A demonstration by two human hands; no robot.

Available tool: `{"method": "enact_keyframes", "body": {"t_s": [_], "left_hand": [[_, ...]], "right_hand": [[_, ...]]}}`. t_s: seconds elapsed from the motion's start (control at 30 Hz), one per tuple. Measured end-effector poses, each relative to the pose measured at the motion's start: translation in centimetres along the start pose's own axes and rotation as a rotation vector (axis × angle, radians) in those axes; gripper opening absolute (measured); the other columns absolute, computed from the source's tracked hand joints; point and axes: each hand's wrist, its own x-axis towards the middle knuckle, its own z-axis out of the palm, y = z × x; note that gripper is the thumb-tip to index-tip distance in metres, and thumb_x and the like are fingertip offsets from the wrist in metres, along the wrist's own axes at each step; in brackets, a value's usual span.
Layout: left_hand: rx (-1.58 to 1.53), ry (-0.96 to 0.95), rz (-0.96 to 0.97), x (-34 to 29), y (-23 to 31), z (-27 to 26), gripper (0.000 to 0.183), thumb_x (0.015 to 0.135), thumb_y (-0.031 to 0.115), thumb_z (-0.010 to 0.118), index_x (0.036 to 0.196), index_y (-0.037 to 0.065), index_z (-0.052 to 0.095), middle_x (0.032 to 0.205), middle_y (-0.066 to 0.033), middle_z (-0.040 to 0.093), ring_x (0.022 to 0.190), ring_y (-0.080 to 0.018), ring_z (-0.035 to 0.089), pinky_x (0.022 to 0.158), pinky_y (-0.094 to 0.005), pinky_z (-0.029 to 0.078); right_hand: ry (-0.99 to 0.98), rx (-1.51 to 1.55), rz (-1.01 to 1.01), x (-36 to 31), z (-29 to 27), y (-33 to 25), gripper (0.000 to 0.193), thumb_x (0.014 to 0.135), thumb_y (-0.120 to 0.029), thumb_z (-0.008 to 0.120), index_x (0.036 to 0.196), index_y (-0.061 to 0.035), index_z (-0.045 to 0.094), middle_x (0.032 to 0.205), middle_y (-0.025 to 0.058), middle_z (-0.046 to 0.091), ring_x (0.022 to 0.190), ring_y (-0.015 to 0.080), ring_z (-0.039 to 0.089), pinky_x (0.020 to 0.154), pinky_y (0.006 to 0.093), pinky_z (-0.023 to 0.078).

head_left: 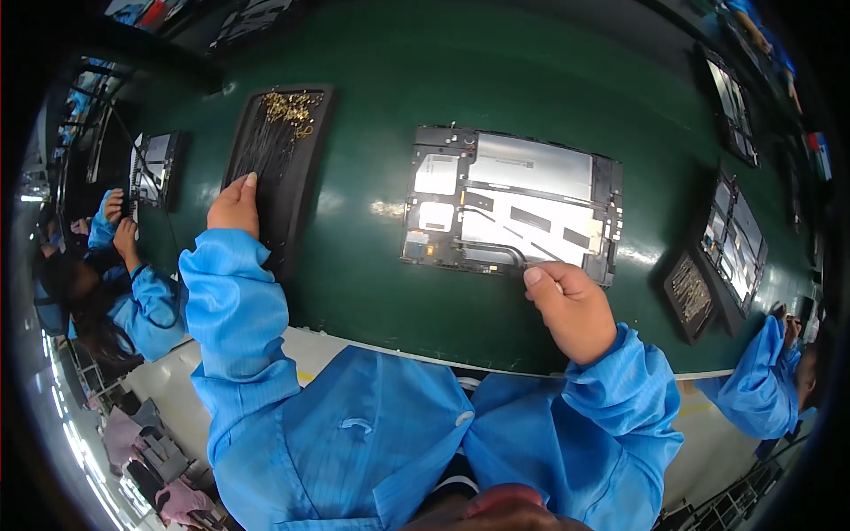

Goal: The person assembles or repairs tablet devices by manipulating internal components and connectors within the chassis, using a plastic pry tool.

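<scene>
My left hand (236, 205) is at the left edge of a dark tray (302, 190), its thumb and forefinger pinched together. Thin black cables (259, 146) with gold-coloured ends (290, 107) lie in that tray and run down to my fingertips. An opened tablet-like device (606, 186) lies flat in front of me, showing silver panels, black frame parts and boards. At its lower edge my right hand (571, 305) is closed on a dark, slender, curved piece (506, 251). This piece reaches over the device; its exact kind is unclear.
The green table (372, 305) ends just before my body. At the right stand another opened device (733, 237) and a small tray of gold-ended parts (690, 290). A co-worker in blue (146, 305) sits at the left by an opened device (158, 164); another blue sleeve (753, 380) shows at the right.
</scene>
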Motion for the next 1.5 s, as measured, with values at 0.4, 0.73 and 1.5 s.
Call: {"method": "enact_keyframes", "body": {"t_s": [0.4,0.73,1.5], "left_hand": [[0.041,0.171,1.061,-8.9,9.9,-1.9,0.020,0.064,-0.001,0.061,0.083,0.000,0.054,0.075,-0.0117,0.056,0.072,-0.0296,0.053,0.068,-0.0368,0.044],[-0.016,-0.014,1.179,-12.6,11.2,-2.2,0.030,0.062,-0.008,0.059,0.091,-0.001,0.051,0.080,-0.0148,0.054,0.074,-0.0307,0.053,0.068,-0.0349,0.044],[-0.281,-0.218,1.105,-18.0,11.4,4.2,0.028,0.055,0.000,0.061,0.082,0.003,0.054,0.067,-0.0072,0.053,0.054,-0.0203,0.051,0.045,-0.0293,0.038]], "right_hand": [[-0.183,0.046,-0.107,1.2,1.6,-1.8,0.038,0.079,-0.029,0.051,0.102,0.0008,0.051,0.086,0.0093,0.057,0.082,0.0154,0.052,0.074,0.0245,0.039],[-0.251,0.239,-0.088,1.4,-0.1,-4.1,0.038,0.078,-0.033,0.051,0.101,-0.0024,0.050,0.082,0.0014,0.055,0.063,0.0070,0.045,0.053,0.0184,0.038],[-0.462,0.370,0.293,-0.4,1.4,1.3,0.031,0.078,-0.030,0.049,0.092,-0.0034,0.054,0.083,-0.0003,0.053,0.066,0.0081,0.045,0.052,0.0194,0.038]]}}
